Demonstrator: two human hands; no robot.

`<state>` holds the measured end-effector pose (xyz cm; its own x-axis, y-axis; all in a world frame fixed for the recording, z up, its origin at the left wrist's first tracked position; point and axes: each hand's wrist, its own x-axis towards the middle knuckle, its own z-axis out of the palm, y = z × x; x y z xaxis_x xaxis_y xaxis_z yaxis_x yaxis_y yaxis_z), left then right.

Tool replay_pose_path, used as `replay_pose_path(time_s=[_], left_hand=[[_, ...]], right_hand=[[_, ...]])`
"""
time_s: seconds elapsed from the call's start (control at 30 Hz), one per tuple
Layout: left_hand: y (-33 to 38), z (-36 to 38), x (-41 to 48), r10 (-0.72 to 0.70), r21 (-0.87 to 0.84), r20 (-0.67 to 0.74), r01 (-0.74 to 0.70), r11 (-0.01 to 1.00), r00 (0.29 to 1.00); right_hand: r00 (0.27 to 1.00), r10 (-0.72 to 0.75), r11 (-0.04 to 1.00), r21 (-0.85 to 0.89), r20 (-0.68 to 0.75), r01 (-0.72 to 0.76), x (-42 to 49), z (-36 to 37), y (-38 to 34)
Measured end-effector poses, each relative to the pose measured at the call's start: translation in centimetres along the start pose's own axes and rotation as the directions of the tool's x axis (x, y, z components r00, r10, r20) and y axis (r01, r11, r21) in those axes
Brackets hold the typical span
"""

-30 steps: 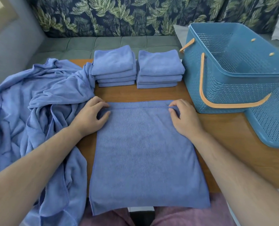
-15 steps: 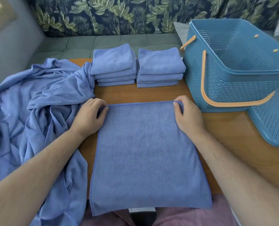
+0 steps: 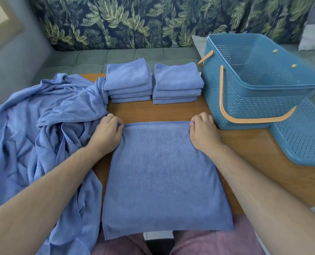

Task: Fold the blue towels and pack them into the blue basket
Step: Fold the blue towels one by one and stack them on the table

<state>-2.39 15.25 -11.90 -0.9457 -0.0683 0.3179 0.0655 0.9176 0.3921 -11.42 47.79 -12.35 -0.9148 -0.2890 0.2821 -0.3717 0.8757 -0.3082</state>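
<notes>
A blue towel (image 3: 162, 177) lies flat on the wooden table (image 3: 263, 153) in front of me, its near edge hanging over the table's front. My left hand (image 3: 107, 135) pinches the towel's far left corner. My right hand (image 3: 202, 133) pinches its far right corner. Two stacks of folded blue towels stand behind it: the left stack (image 3: 128, 81) and the right stack (image 3: 177, 83). The blue basket (image 3: 254, 100) with orange handles stands at the right, with no towels inside.
A heap of unfolded blue towels (image 3: 38, 129) covers the table's left side and hangs off its edge. A blue perforated lid (image 3: 304, 137) lies at the right, partly under the basket. A grey-green sofa with a leaf-print back is behind the table.
Both hands have closed on the towel's far corners and pulled its far edge straight and taut. The hands sit slightly further apart than before.
</notes>
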Motion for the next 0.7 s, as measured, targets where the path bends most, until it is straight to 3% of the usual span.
replay_pose_path(time_s=[0.07,0.2,0.33,0.7], left_hand=[[0.7,-0.5,-0.2,-0.023,-0.01,-0.018,0.022,1.0,1.0],[2.7,-3.6,-0.3,-0.136,-0.16,-0.013,0.132,0.978,0.991],[4.4,-7.8,-0.5,-0.094,-0.217,-0.065,0.078,0.973,0.993],[10.8,-21.7,1.4,-0.1,-0.245,-0.305,0.024,0.969,0.947]], right_hand=[[0.999,-0.021,0.998,-0.054,0.039,0.023,-0.3,-0.6,-0.4],[0.997,-0.007,0.996,0.086,0.072,0.0,-1.1,-3.8,-1.1],[0.998,-0.051,0.968,0.245,-0.029,0.056,-1.1,-8.7,-2.1],[0.979,-0.111,0.923,0.348,-0.171,0.165,0.7,-24.7,-6.0]])
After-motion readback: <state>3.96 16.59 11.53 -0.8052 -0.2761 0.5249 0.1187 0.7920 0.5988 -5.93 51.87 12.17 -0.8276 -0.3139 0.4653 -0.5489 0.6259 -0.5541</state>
